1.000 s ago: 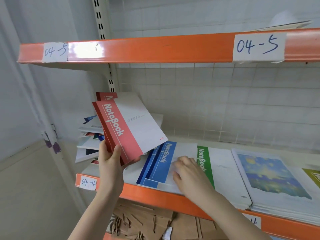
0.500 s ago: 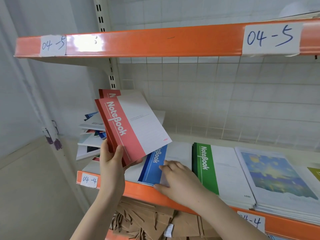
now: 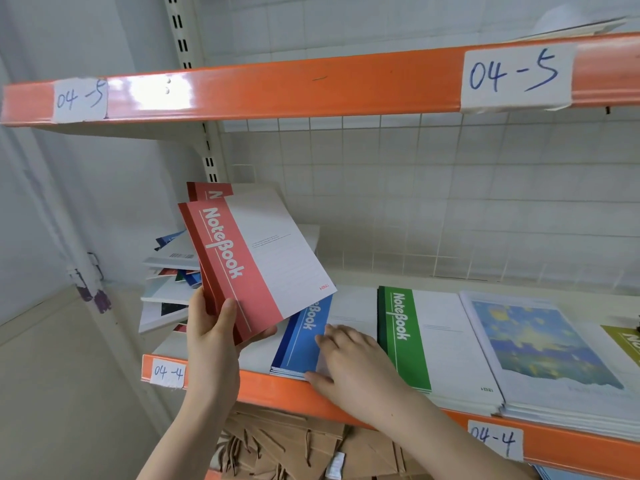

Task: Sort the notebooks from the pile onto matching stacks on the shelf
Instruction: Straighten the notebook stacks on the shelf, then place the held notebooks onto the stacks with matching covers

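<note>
Your left hand (image 3: 211, 327) is gripping a small bundle of red-spined white paper notebooks (image 3: 252, 261), thumb across the front cover, tilted in the air above the orange metal shelf (image 3: 277, 389). Your right hand (image 3: 349, 358) is lying flat, fingers nearly straight, pressing on the blue-spined notebook stack (image 3: 301, 337) just beside that bundle. The loose pile of mixed notebooks (image 3: 169, 289) is sitting behind your left hand. You are holding the red ones by one lower corner only — the rear copies could be slipping out. The blue stack is overhanging the shelf edge beneath your right hand — a hard nudge could be tipping it off.
</note>
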### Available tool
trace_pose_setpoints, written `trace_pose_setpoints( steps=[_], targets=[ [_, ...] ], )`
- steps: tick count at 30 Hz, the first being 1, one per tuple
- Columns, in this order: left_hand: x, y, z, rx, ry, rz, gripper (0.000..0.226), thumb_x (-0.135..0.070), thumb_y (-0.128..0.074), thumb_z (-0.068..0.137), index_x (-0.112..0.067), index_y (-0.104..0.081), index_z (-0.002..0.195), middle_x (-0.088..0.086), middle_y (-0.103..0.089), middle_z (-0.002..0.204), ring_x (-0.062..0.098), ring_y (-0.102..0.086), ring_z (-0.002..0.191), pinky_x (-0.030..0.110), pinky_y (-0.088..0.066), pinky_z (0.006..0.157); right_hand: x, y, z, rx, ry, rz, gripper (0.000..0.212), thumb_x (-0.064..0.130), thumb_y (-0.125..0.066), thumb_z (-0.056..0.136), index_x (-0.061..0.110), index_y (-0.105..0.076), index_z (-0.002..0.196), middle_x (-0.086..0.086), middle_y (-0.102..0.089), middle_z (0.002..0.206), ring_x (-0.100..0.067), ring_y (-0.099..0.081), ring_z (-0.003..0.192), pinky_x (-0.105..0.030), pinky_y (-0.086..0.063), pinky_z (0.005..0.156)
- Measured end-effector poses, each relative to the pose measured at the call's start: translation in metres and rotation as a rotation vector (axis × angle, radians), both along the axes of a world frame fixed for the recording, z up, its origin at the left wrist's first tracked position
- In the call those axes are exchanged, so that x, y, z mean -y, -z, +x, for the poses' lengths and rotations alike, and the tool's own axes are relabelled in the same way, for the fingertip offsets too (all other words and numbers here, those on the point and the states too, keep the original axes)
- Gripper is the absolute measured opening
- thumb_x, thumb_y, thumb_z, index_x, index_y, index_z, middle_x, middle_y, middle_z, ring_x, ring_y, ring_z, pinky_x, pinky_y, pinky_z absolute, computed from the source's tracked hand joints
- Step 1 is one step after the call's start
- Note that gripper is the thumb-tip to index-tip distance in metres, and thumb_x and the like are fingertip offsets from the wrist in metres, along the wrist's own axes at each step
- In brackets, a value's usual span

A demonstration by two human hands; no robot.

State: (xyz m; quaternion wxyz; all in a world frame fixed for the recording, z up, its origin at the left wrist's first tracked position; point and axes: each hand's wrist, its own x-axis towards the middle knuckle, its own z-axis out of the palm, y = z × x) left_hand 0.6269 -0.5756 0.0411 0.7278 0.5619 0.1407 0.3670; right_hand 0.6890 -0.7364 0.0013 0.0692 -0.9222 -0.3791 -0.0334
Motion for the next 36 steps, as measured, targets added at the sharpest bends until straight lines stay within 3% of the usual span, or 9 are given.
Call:
trace_pose_setpoints(
  steps=[4,7,10,13,15,19,24,31,36],
  targets=[
    [0.007,-0.001,0.006,-0.030,0.012,0.013,0.028,-0.011,-0.040,0.102,-0.024,-0.047,0.125,-0.010,-0.062,0.112,0.025,-0.060,0.111,0.056,-0.055,0.082,0.007,-0.008,-0.002,-0.048,0.001,0.162,0.057,0.047,-0.036,0.098,0.015,-0.034,0.145,-0.004,-0.024,0.155,-0.018,-0.020,0.142,-0.032,-0.017,0.115],
    [0.018,-0.004,0.011,-0.027,0.076,0.012,0.025,-0.009,-0.040,0.101,-0.021,-0.049,0.122,-0.009,-0.064,0.107,0.019,-0.065,0.096,0.040,-0.061,0.061,0.026,-0.025,0.006,-0.077,0.136,0.571,0.035,0.028,-0.035,0.102,0.015,-0.052,0.129,0.002,-0.050,0.130,-0.012,-0.046,0.121,-0.020,-0.037,0.097],
    [0.038,-0.002,0.018,-0.049,0.170,0.021,0.018,-0.009,-0.043,0.100,-0.021,-0.054,0.107,-0.006,-0.063,0.102,0.020,-0.065,0.085,0.032,-0.058,0.049,0.062,-0.040,0.023,-0.463,0.374,1.073,0.024,0.021,-0.037,0.101,0.018,-0.061,0.104,0.003,-0.064,0.107,-0.010,-0.062,0.093,-0.020,-0.048,0.080],
    [0.074,0.003,0.028,-0.091,0.251,0.071,0.010,-0.008,-0.049,0.097,-0.018,-0.053,0.096,0.000,-0.062,0.099,0.019,-0.065,0.078,0.032,-0.055,0.046,0.106,-0.047,0.032,-0.842,0.417,1.443,0.026,0.035,-0.046,0.098,0.016,-0.062,0.106,-0.007,-0.069,0.103,-0.021,-0.068,0.090,-0.036,-0.056,0.078],
    [0.106,0.007,0.032,-0.129,0.335,0.103,0.003,-0.010,-0.053,0.095,-0.013,-0.053,0.096,0.003,-0.065,0.096,0.016,-0.067,0.072,0.032,-0.055,0.047,0.130,-0.044,0.032,-0.825,0.423,1.365,0.029,0.040,-0.053,0.093,0.018,-0.060,0.111,-0.002,-0.070,0.105,-0.019,-0.068,0.094,-0.035,-0.055,0.079],
    [0.169,0.009,0.039,-0.180,0.512,0.178,0.011,-0.027,-0.051,0.095,-0.021,-0.058,0.100,-0.002,-0.069,0.091,0.014,-0.071,0.076,0.030,-0.056,0.050,0.179,-0.034,0.028,-0.538,0.593,1.258,0.026,0.024,-0.062,0.089,0.025,-0.052,0.113,0.006,-0.067,0.107,-0.009,-0.065,0.093,-0.033,-0.056,0.077],
    [0.229,0.004,0.051,-0.220,0.740,0.249,0.016,-0.034,-0.046,0.093,-0.031,-0.059,0.103,-0.007,-0.074,0.089,0.013,-0.072,0.081,0.028,-0.058,0.057,0.259,-0.033,0.021,-0.462,0.667,1.376,0.016,0.018,-0.057,0.093,0.026,-0.054,0.106,0.007,-0.068,0.101,-0.001,-0.064,0.080,-0.010,-0.043,0.049],
    [0.324,0.002,0.072,-0.225,1.013,0.456,0.027,-0.032,-0.054,0.084,-0.035,-0.058,0.111,-0.009,-0.074,0.098,0.014,-0.070,0.092,0.026,-0.058,0.073,0.377,-0.030,0.016,-0.331,0.690,1.317,0.019,0.024,-0.049,0.097,0.027,-0.059,0.113,0.009,-0.069,0.108,-0.008,-0.066,0.096,-0.031,-0.055,0.082],
    [0.397,0.006,0.098,-0.122,1.003,0.665,0.030,-0.009,-0.059,0.090,-0.028,-0.061,0.113,-0.019,-0.071,0.105,0.001,-0.065,0.100,0.021,-0.052,0.089,0.453,-0.035,0.019,-0.175,0.670,1.295,0.021,0.025,-0.044,0.100,0.023,-0.057,0.117,0.012,-0.066,0.109,-0.001,-0.063,0.096,-0.018,-0.051,0.075]
  ],
)
